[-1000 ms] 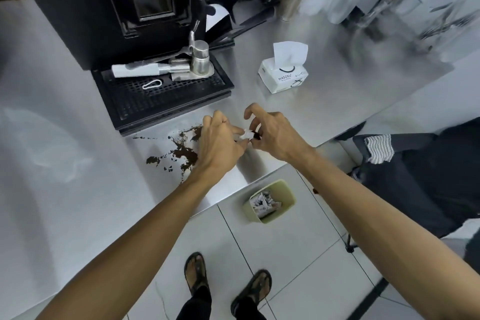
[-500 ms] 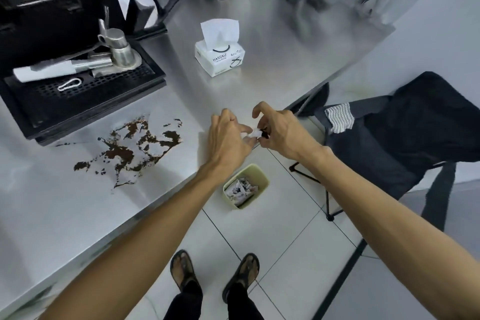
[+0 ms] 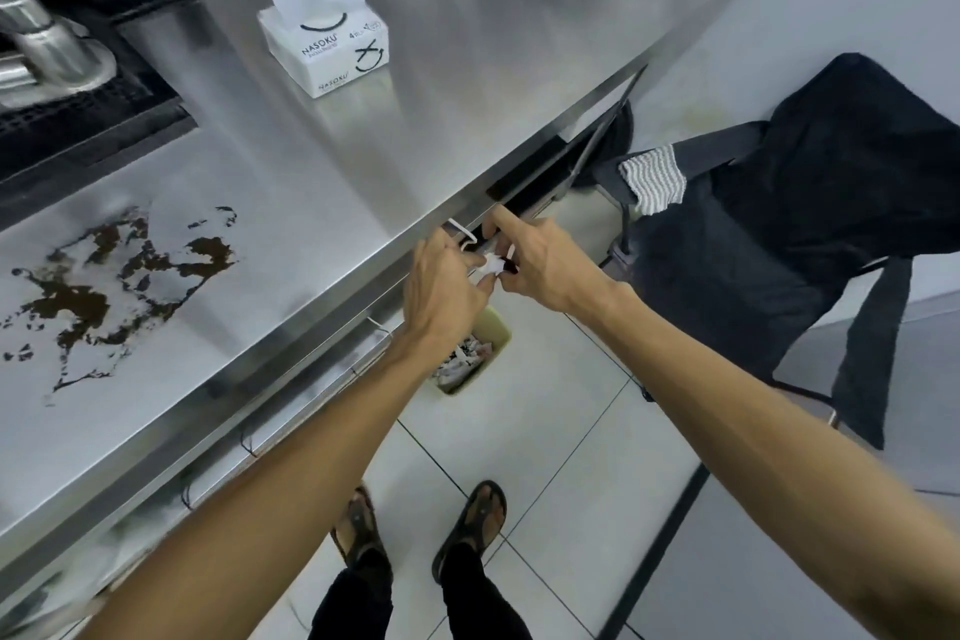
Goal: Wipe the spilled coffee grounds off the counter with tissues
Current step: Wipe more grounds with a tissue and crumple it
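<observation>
Head view: both hands meet just past the edge of the tabletop (image 3: 311, 203). The left hand (image 3: 447, 286) and right hand (image 3: 545, 265) each pinch the same small crumpled wad (image 3: 492, 266) of tissue at the fingertips, with the right index finger poking straight out. A dark fleck shows beside the wad, probably coffee caught in it.

Below on the floor (image 3: 545, 431) sits the bin (image 3: 496, 327), half hidden behind the left hand, with used tissues inside. The drop is the first danger. The bin is a small target a long way down, and a light wad let go off-centre could drift and land on the tiles. Loose coffee could also shake out of the wad on the way and scatter near the sandals (image 3: 470, 520).

Back on the tabletop, the grounds (image 3: 78, 301) lie in a wide dark splatter, well apart from the hands and near the drip tray (image 3: 78, 120). So the job looks far from finished. The patch looks damp, and a hard swipe could smear it thinner and wider instead of lifting it. Pushing the wrong way could send grit under the tray or over the edge.

The tissue box (image 3: 332, 52) stands well clear of the spill, one sheet sticking up. Coffee-marked fingers could soil that sheet, and a one-handed tug might drag the light box along.
</observation>
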The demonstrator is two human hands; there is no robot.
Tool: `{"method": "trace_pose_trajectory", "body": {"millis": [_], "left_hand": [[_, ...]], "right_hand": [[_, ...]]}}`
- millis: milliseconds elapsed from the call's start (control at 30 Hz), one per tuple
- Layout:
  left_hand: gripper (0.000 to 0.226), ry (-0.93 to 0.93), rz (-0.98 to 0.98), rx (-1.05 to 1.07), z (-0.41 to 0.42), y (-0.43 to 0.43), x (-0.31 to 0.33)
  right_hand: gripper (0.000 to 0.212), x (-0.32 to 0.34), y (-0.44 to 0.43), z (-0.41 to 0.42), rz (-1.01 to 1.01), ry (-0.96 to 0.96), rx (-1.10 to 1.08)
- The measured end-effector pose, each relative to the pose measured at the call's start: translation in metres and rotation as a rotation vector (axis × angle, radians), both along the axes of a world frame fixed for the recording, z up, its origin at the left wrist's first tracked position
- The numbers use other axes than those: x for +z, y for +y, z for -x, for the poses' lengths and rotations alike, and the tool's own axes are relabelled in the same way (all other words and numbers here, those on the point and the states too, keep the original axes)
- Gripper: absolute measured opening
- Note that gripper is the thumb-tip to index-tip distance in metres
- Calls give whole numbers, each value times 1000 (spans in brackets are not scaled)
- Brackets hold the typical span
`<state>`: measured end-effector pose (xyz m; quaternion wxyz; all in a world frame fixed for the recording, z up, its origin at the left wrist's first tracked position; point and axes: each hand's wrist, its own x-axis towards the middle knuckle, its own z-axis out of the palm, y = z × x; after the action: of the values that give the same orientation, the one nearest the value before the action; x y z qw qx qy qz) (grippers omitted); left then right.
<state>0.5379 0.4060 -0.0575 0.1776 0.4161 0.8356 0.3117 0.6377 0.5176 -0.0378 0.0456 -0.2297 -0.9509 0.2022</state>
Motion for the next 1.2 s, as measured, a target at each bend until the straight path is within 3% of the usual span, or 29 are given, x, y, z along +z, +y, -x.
{"method": "trace_pose_trajectory", "body": {"millis": [233,400,600,733,900,1067,1200], "left_hand": [[34,44,41,-7,-4,18,-111],[31,78,90,-45,4,26,-236],[23,109,228,-168,15,34,-390],[22,235,329,-283,20,39,-469],[21,311,380,-342,24,40,-525],[18,408,431,-418,24,42,-538],[12,402,427,-406,27,48,-543]], "right_hand": [[47,-117,18,-5,15,5,-21],[56,-252,23,-1,-15,2,-34],[53,-423,23,3,33,-17,-43],[47,-515,19,10,38,-77,-29],[48,-554,15,14,165,-167,-45],[51,-558,22,16,190,-295,-80],[38,-558,31,11,180,-343,-130]]}}
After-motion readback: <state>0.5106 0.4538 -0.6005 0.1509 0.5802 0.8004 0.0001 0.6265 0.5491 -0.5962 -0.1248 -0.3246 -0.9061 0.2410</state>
